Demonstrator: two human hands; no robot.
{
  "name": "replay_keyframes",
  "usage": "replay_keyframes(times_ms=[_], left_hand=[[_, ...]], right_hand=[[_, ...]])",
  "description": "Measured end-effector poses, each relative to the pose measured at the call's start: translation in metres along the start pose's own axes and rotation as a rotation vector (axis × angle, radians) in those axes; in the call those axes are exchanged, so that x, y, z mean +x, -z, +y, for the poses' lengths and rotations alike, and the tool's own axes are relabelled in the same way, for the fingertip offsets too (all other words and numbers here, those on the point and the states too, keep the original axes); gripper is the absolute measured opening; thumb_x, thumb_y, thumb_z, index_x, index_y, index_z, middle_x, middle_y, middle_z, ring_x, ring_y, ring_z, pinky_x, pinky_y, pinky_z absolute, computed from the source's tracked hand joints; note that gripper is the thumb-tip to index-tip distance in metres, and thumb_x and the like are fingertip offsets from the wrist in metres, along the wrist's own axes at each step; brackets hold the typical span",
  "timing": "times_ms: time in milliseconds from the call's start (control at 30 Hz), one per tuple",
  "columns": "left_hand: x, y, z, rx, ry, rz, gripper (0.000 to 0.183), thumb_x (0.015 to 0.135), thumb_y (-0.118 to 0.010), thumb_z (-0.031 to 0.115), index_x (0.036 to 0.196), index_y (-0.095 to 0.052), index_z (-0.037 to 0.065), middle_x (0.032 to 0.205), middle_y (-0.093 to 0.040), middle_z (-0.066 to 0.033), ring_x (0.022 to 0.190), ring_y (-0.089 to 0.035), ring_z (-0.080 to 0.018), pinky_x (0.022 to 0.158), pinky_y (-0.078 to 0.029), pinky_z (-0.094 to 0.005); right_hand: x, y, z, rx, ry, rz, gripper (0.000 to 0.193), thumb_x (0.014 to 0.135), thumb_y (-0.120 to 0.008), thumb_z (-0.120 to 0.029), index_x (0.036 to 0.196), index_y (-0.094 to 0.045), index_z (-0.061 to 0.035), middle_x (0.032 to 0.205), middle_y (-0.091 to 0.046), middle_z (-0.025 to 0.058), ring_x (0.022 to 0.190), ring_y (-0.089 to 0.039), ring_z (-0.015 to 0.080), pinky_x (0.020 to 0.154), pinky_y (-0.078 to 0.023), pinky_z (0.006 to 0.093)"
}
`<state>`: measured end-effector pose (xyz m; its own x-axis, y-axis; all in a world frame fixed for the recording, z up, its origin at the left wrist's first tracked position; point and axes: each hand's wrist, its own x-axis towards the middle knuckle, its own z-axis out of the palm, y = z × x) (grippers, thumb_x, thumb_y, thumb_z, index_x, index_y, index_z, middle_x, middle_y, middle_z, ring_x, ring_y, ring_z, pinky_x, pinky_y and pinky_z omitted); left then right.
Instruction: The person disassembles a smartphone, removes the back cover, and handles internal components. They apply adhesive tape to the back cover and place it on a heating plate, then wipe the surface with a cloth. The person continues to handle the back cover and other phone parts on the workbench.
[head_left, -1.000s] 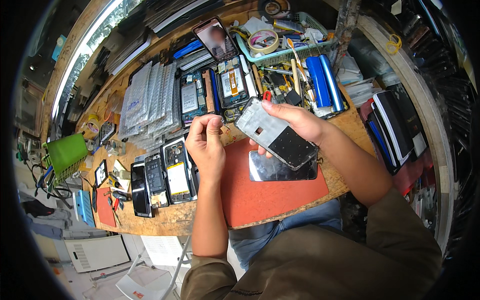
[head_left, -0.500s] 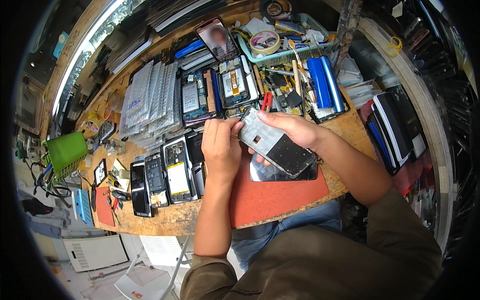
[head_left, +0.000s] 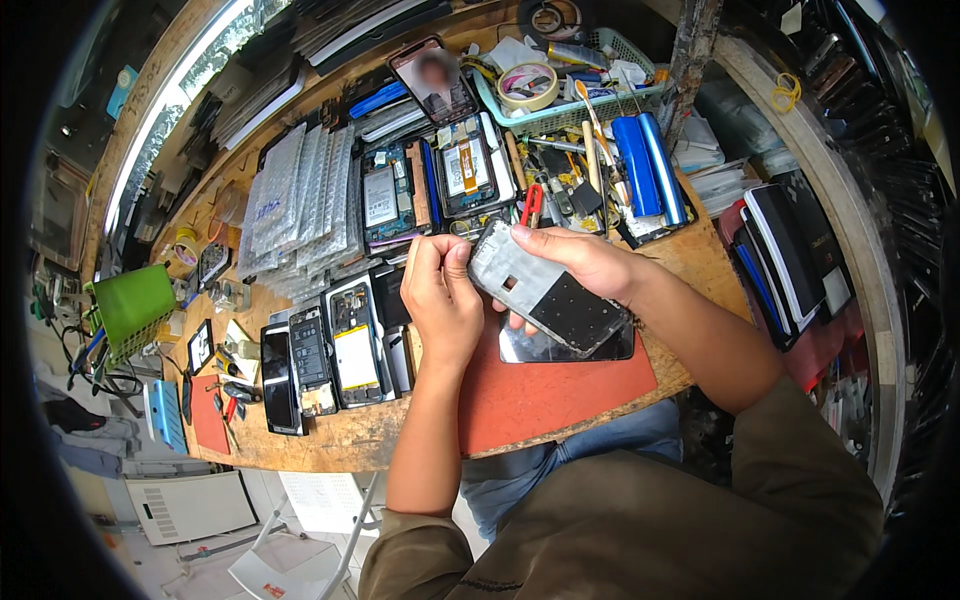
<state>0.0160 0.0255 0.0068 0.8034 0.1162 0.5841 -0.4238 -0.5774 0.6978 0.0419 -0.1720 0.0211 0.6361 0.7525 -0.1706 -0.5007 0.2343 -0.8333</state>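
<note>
While the right hand (head_left: 595, 262) gripped the grey and black phone frame (head_left: 570, 310) mid-view, thumb on top and fingers below, maybe to keep it still, the left hand (head_left: 443, 305) curled its fingers by the upper left corner. It was hard to tell if they were closed on something. Below, a shiny phone screen (head_left: 514, 348) lay on the red mat (head_left: 530, 408), perhaps for a soft bed.

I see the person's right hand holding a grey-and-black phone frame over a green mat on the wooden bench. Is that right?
Not quite: the mat is orange-red, not green, as the head view shows. The right hand does hold the grey-and-black phone frame over it, on the wooden bench.
</note>
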Motion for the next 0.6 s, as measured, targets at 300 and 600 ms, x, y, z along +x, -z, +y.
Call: replay_keyframes(times_ms=[300,600], left_hand=[[0.0002,0.0010,-0.0082,-0.405,0.367,-0.105,0.019,0.106,-0.060,0.017,0.093,-0.063,0.002,0.086,-0.061,0.0013,0.079,-0.052,-0.0072,0.072,-0.044,-0.0247],[0.0055,0.0053,-0.0068,-0.551,0.443,-0.142,0.015,0.099,-0.072,0.017,0.098,-0.074,0.002,0.085,-0.066,0.0031,0.076,-0.058,-0.0048,0.067,-0.046,-0.0222]], right_hand=[[-0.0002,0.0007,0.0016,0.034,-0.004,-0.003,0.057,0.110,-0.041,-0.049,0.120,-0.062,0.0027,0.098,-0.071,0.0170,0.079,-0.074,0.0242,0.070,-0.062,0.0372],[-0.0005,0.0035,-0.0008,0.053,0.015,0.024,0.058,0.110,-0.042,-0.049,0.120,-0.061,0.0042,0.098,-0.070,0.0204,0.078,-0.075,0.0271,0.067,-0.064,0.0394]])
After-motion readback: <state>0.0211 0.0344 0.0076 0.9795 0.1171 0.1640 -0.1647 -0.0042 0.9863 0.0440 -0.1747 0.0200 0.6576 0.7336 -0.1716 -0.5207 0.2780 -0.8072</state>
